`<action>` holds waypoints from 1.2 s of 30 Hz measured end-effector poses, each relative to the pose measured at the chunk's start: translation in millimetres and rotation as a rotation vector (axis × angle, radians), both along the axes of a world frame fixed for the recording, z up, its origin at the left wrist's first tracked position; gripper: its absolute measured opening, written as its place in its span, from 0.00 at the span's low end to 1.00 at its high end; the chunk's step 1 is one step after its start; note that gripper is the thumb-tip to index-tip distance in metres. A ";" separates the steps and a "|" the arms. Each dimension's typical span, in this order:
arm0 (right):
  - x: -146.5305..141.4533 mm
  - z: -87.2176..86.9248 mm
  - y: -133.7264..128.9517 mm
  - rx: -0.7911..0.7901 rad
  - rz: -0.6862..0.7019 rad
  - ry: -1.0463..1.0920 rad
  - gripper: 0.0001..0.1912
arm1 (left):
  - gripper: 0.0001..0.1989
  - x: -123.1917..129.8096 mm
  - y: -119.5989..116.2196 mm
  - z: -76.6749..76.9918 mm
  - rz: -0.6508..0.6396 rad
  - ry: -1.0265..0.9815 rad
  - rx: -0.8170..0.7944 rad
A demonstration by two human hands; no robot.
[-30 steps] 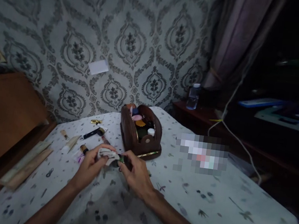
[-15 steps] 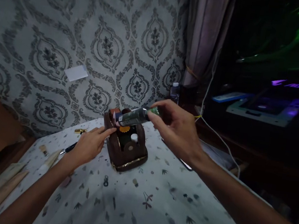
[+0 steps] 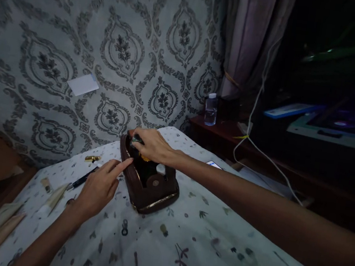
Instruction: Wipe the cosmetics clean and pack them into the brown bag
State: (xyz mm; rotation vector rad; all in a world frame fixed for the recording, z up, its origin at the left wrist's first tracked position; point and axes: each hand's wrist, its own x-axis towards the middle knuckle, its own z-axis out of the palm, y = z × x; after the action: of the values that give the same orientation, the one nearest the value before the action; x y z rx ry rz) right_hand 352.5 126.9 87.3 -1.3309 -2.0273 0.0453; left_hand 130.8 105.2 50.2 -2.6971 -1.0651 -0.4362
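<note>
A brown zip bag (image 3: pixel 156 193) stands unzipped on the patterned cloth. My right hand (image 3: pixel 154 146) reaches over its far end, fingers closed round a small dark green bottle (image 3: pixel 137 140); the bottle's lower part is hidden in the bag. My left hand (image 3: pixel 101 186) is beside the bag, index finger stretched out with its tip touching the zipped left rim, the other fingers loosely bent and holding nothing. Inside the bag, a yellow-orange item (image 3: pixel 144 158) shows partly under my right hand, and a white round-topped item (image 3: pixel 161 169) sits near the right wall.
Left of the bag lie a gold tube (image 3: pixel 92 158), a dark pen-like item (image 3: pixel 83 178) and a pale tube (image 3: pixel 54 199). A clear water bottle (image 3: pixel 211 110) stands on a dark red ledge (image 3: pixel 195 120) at the back. A white cable (image 3: pixel 266 175) hangs at the right.
My right hand has moved left and down, bringing the green bottle from above the bag into its far end. My left hand stays at the left rim. The view has shifted slightly.
</note>
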 end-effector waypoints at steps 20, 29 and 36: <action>-3.7 -1.0 39.8 -0.228 -0.068 -0.135 0.14 | 0.39 -4.0 3.8 -13.9 -0.044 -0.057 -0.037; -2.8 13.8 35.1 -0.237 -0.045 -0.165 0.14 | 0.38 -1.9 4.9 -15.1 -0.023 -0.046 -0.038; -2.4 0.5 35.1 -0.286 0.054 -0.346 0.17 | 0.39 -0.7 5.1 -15.8 -0.021 -0.039 -0.041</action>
State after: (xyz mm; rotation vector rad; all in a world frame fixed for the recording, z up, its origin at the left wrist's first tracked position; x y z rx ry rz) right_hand 350.0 162.0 87.9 -1.5444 -2.4186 0.1428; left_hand 130.0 110.2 34.4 -2.7492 -1.0683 -0.4773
